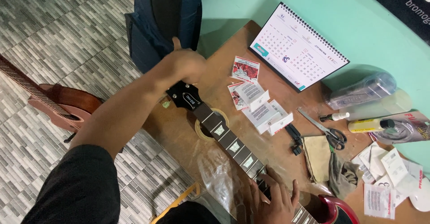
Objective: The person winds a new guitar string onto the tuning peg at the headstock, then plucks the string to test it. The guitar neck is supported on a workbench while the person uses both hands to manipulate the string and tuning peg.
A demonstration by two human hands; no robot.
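Both hands grip one electric guitar: left hand (pixel 184 66) fingers closed around its headstock (pixel 185 96), right hand (pixel 274 199) fingers curled over the fretboard (pixel 228 140).

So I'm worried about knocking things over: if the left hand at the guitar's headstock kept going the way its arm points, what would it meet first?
Probably the dark blue padded gig bag standing behind the table; the left hand on the black guitar headstock already seems almost against it, though depth is unclear.

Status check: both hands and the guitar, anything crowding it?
Left hand on the headstock. Right hand pressing the guitar neck. Scissors and paper packets alongside, apart.
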